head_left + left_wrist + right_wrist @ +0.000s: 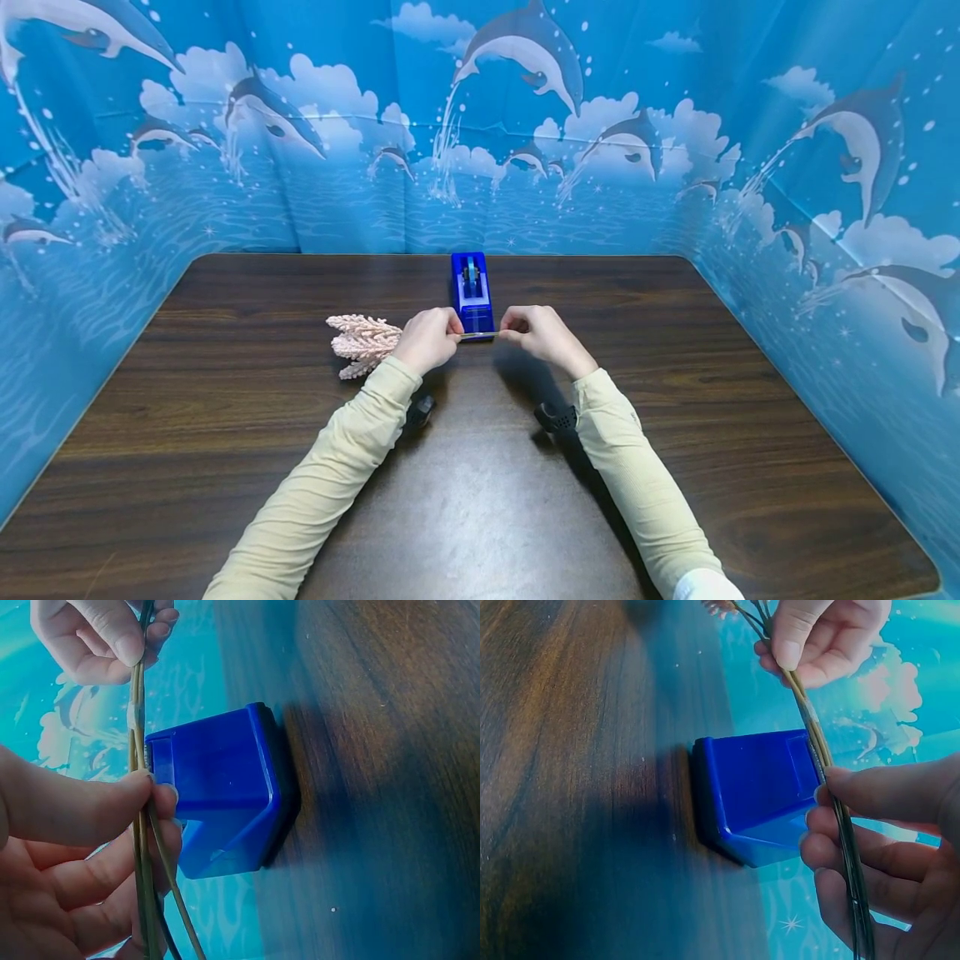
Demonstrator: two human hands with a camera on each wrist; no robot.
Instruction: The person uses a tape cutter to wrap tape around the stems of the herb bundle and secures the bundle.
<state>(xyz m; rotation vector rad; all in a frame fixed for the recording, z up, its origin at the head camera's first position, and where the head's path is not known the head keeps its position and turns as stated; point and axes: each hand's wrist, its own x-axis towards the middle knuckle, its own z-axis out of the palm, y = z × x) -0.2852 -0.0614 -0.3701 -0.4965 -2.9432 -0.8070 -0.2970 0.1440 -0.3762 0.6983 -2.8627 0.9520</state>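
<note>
Between thumb and fingers, my left hand [431, 337] pinches a bundle of thin green-brown flower stems [141, 847]. The pale pink flower heads [365, 343] stick out to the left of that hand. My right hand [549, 335] pinches the same stems further along, and their lower ends run down across its fingers in the right wrist view. On the short stretch between the two hands, a whitish, shiny band [133, 716] lies on the stems. Directly behind this stretch stands a blue tape dispenser [471, 292], its front end overlapped by the stems in the head view.
The dark wood table [225, 467] carries all this. A blue curtain [337, 192] printed with dolphins hangs along its back and sides. Black wrist devices, one a camera mount [557, 417], sit below both forearms, close over the tabletop.
</note>
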